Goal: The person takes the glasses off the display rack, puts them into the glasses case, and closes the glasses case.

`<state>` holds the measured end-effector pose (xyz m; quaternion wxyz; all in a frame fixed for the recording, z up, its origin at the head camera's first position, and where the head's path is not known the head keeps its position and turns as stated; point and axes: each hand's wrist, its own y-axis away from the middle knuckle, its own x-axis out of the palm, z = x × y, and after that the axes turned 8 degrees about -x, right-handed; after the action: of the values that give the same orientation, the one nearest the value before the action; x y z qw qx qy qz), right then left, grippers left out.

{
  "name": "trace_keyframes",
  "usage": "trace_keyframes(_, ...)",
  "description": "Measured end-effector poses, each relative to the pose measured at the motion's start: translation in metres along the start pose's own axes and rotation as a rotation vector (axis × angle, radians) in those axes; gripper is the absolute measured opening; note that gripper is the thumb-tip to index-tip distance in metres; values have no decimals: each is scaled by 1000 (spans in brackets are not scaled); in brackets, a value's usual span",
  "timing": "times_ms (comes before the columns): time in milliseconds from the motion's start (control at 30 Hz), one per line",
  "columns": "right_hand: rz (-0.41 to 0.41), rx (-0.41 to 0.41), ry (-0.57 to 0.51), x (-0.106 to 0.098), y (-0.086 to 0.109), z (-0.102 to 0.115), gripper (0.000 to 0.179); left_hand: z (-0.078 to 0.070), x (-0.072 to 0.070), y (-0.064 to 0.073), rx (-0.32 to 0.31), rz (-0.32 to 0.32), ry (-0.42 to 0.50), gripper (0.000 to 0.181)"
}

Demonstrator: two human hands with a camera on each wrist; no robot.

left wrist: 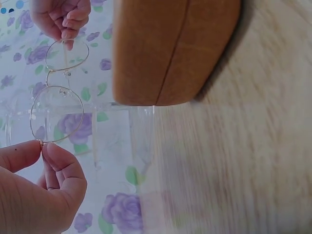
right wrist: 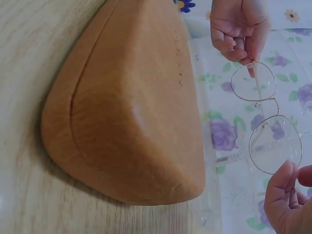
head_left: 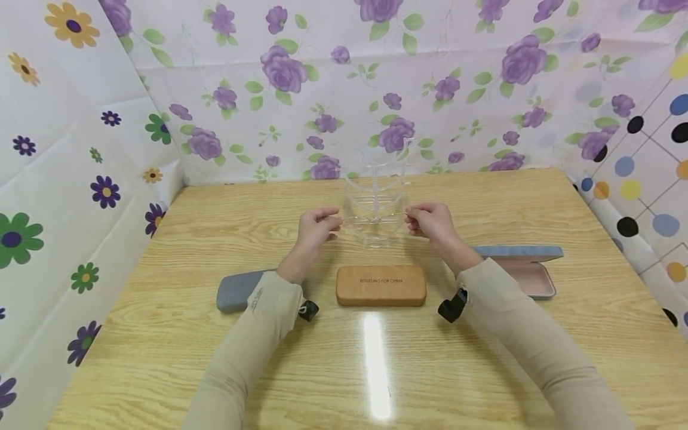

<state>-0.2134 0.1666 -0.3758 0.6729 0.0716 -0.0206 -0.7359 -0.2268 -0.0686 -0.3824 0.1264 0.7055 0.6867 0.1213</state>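
A pair of round glasses with a thin gold-toned frame (left wrist: 57, 114) is held between both hands in front of the clear plastic display stand (head_left: 375, 200). My left hand (head_left: 318, 230) pinches one end of the frame between thumb and forefinger. At the other end, my right hand (head_left: 432, 226) pinches the frame near the hinge. In the right wrist view both lenses (right wrist: 276, 145) face the camera, joined by a curved bridge. From the head the thin frame barely shows against the stand. A closed brown glasses case (head_left: 381, 286) lies on the table below the hands.
A closed blue-grey case (head_left: 236, 291) lies at the left, partly behind the left sleeve. Right of the right forearm, a light blue case (head_left: 537, 279) stands with its lid up and pink lining showing. Flowered sheets (head_left: 301, 119) hang behind the wooden table (head_left: 242, 215).
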Motion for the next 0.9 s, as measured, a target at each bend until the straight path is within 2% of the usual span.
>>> trace_keyframes(133, 15, -1, -20, -1, 3, 1, 25, 0, -3, 3, 8, 0, 3, 28)
trace_keyframes(400, 50, -17, -30, -2, 8, 0, 22, 3, -5, 8, -26, 15, 8, 29)
trace_keyframes(900, 84, -22, -20, -6, 23, 0, 18, 6, -10, 20, 24, 52, -1, 31)
